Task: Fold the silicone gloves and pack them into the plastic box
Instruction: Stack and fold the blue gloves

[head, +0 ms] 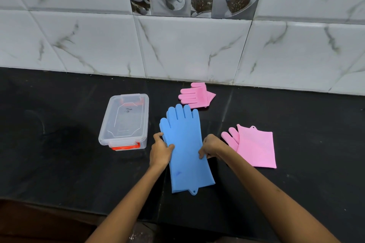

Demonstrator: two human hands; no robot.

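Hands: my left hand (161, 151) and right hand (212, 147) each pinch a side edge of the blue glove (185, 163).
Glove: flat on the counter (59, 154) (unfolded), near its front edge.
Box: plastic box (125, 120), lidded, just left.
Pink: folded pink glove (254, 147) at right; second pink glove (195, 95) near the back edge.

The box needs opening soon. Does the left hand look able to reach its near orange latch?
Probably yes, after letting go: the left hand grips the blue glove beside the plastic box, with bare counter between it and the orange latch.
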